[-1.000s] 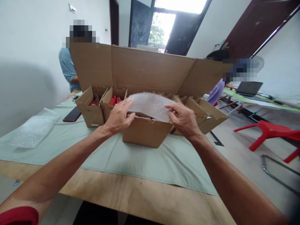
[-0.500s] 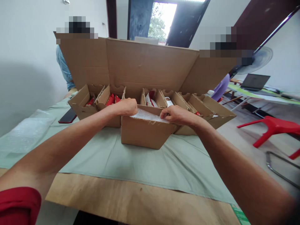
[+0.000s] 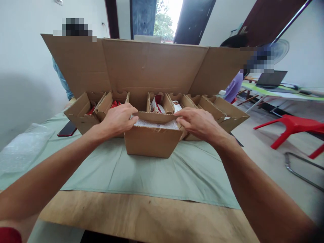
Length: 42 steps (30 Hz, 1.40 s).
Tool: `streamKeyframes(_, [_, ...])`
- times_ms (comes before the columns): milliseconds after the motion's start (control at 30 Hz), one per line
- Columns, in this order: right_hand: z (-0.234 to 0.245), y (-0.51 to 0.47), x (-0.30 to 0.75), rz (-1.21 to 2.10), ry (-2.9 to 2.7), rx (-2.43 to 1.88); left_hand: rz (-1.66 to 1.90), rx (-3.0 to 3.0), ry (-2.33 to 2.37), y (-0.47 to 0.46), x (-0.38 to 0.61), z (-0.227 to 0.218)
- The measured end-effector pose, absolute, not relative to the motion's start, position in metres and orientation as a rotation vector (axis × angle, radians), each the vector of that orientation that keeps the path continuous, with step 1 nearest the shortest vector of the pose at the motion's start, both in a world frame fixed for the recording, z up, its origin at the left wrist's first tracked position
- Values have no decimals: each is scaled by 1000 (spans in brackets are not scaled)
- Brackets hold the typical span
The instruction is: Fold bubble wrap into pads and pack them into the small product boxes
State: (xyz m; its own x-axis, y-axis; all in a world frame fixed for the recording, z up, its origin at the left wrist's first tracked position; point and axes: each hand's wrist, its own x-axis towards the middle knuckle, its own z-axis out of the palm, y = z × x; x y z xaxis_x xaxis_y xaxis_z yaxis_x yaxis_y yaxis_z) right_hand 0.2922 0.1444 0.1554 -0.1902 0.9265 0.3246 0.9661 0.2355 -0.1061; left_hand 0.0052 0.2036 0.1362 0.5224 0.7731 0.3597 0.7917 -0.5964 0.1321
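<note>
A small open cardboard box (image 3: 152, 143) stands on the cloth in front of me, with bubble wrap (image 3: 157, 125) showing inside its top. My left hand (image 3: 118, 118) grips its upper left corner, fingers bent over the far wall and thumb near the bubble wrap. At the upper right corner my right hand (image 3: 198, 121) holds the same wall between thumb and fingers. Right behind is a row of open cardboard compartments (image 3: 83, 101) with a tall raised panel (image 3: 154, 67). Red packets (image 3: 115, 104) and a red-and-white packet (image 3: 157, 104) sit in some compartments.
Loose bubble wrap (image 3: 26, 145) and a dark phone (image 3: 67, 129) lie left on the pale green cloth (image 3: 141, 179). Bare wood (image 3: 121, 209) forms the table's near edge. To the right stand a red stool (image 3: 296, 126) and a table with a laptop (image 3: 272, 80). People sit behind the panel.
Both hands have moved from inside the small box's top to its upper corners. The bubble wrap between them is more exposed. The view has shifted slightly.
</note>
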Motion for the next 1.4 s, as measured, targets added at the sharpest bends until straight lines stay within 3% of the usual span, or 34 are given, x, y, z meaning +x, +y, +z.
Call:
streamKeyframes(67, [141, 124, 306, -240, -1973, -1669, -1025, -2589, -1347, 184, -11, 119])
streamKeyframes(167, [109, 105, 321, -63, -1729, -1653, -1491, -2500, -1542, 170, -29, 88])
streamKeyframes(300, [73, 105, 314, 244, -1607, -1660, -1835, -2541, -1943, 178, -27, 57])
streamKeyframes(800, [28, 116, 269, 527, -1424, -1344, -2052, -2774, -1743, 162, 12, 29])
streamKeyframes(1100, [20, 31, 228, 466, -1389, -1294, -2149, -2429, -1931, 48, -21, 17])
streamKeyframes(1233, [34, 52, 190, 564, -1521, -1216, -2091, -2120, -2094, 41, -58, 34])
streamKeyframes(1400, [74, 85, 196, 490, -1484, -1105, -2226, -2179, -1776, 80, -42, 68])
